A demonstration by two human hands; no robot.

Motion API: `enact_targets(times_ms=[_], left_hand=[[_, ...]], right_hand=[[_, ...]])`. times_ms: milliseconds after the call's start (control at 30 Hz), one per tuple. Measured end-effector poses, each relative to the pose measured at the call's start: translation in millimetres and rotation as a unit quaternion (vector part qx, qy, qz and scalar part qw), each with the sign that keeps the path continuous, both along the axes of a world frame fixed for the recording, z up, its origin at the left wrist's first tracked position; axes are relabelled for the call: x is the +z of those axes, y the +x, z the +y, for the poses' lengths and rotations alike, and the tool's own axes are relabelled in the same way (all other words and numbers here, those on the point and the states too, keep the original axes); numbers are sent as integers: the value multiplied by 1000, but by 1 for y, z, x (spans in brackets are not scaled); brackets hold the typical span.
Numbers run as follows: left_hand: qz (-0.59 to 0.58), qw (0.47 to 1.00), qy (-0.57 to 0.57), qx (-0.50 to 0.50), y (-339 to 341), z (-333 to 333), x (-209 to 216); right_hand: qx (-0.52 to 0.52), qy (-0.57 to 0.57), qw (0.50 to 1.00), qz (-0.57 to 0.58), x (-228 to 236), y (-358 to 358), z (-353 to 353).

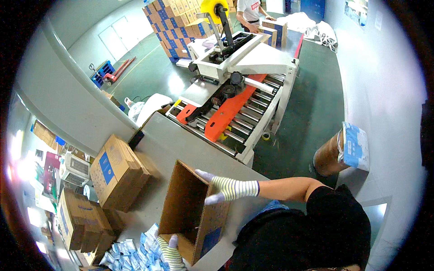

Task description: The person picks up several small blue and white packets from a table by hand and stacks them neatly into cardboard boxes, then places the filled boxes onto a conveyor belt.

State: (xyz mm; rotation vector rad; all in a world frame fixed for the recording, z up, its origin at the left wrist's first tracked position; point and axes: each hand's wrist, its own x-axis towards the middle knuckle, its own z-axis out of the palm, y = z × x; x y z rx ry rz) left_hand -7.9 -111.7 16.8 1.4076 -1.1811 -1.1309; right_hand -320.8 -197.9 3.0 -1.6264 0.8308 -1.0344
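In front of me an open cardboard box (216,221), brown with a blue patch, stands tilted on the grey table (160,135), and no contents show inside it. At its upper right corner is my right hand (231,187) in a striped glove, its thumb and a finger spread across the rim and holding it. Down at the near left edge, my left hand (172,256), gloved alike, pinches the box's lower flap, though part of the hand is cut off by the frame. Beside that hand lies a heap of small blue-and-white packets (138,253).
Stacks of flattened cartons (120,174) and more folded cartons (83,221) stand to the left. Beyond the table is a roller-conveyor carton sealer (235,97) with orange guide plates. A co-worker (248,13) handles boxes behind it. A brown drum (329,156) stands at right.
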Motion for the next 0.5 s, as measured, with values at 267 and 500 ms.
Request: enact_targets(times_ms=[267, 500], left_hand=[[-229, 960, -26, 158, -40, -11, -19], [-216, 957, -42, 188, -51, -15, -23]], right_hand=[[105, -243, 862, 433, 58, -31, -19], [176, -298, 902, 259, 27, -25, -15]])
